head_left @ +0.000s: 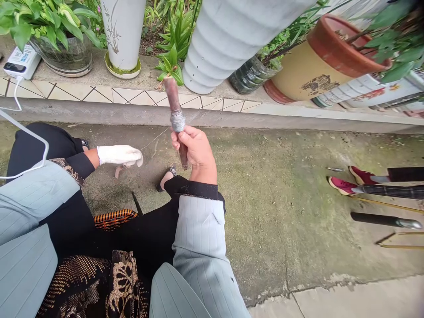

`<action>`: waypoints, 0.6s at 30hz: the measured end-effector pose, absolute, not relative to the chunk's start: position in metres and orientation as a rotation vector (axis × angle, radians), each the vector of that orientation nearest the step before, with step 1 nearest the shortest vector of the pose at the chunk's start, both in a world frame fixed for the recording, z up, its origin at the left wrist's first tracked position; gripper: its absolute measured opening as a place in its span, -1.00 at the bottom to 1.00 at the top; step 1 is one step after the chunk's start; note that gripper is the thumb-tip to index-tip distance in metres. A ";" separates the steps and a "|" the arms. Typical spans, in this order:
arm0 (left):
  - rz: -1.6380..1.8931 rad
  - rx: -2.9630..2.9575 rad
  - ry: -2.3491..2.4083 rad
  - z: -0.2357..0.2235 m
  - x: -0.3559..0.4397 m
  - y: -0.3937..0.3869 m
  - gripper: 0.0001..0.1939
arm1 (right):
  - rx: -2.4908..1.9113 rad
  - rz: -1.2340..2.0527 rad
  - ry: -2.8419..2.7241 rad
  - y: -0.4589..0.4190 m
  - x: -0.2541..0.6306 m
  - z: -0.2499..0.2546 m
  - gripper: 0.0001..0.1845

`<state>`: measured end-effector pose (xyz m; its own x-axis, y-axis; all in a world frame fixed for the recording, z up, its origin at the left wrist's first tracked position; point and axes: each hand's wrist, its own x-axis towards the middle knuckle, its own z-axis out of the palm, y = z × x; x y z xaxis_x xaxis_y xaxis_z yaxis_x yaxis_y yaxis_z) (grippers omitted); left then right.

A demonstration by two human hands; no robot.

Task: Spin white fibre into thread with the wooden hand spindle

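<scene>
My right hand (197,148), bare, is closed around the lower part of a brown wooden stick (171,92). Thin grey thread (178,120) is wound in a band round the middle of the stick, just above my fingers. A single strand of it (154,140) runs down to the left toward my left hand (121,155), which wears a white glove. Its fingers are bent together on the strand; the fingertips are partly hidden. Below the glove shows a small pinkish-brown piece (118,171), and I cannot tell whether the glove touches it.
A tiled ledge (132,97) with potted plants runs across the front. A large white ribbed pot (228,39) leans there. At left sits a white device (22,62) with a cable. On the right are another person's red shoes (342,185). An orange-black woven item (114,218) lies by my legs.
</scene>
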<state>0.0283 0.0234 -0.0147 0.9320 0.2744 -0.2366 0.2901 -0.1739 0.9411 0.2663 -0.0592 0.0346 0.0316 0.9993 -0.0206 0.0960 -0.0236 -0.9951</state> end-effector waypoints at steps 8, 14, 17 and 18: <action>0.016 1.922 0.422 0.009 0.032 0.014 -0.59 | -2.204 0.724 -1.357 -0.042 0.272 0.005 -0.83; 0.302 1.730 0.591 0.005 0.025 0.029 -0.48 | -2.185 1.402 -1.906 -0.042 0.253 0.013 -0.90; 0.274 1.621 0.617 -0.007 0.025 0.033 -0.46 | -1.753 1.871 -2.119 -0.046 0.247 0.017 -0.90; 0.266 1.587 0.613 -0.010 0.026 0.034 -0.45 | -1.579 1.984 -2.118 -0.048 0.247 0.018 -0.89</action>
<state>0.0259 0.0343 -0.0097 0.8268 0.5299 -0.1884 0.2249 -0.0045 0.9744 0.2471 -0.0481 0.0185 -0.5328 0.5116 -0.6740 0.7059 -0.1706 -0.6875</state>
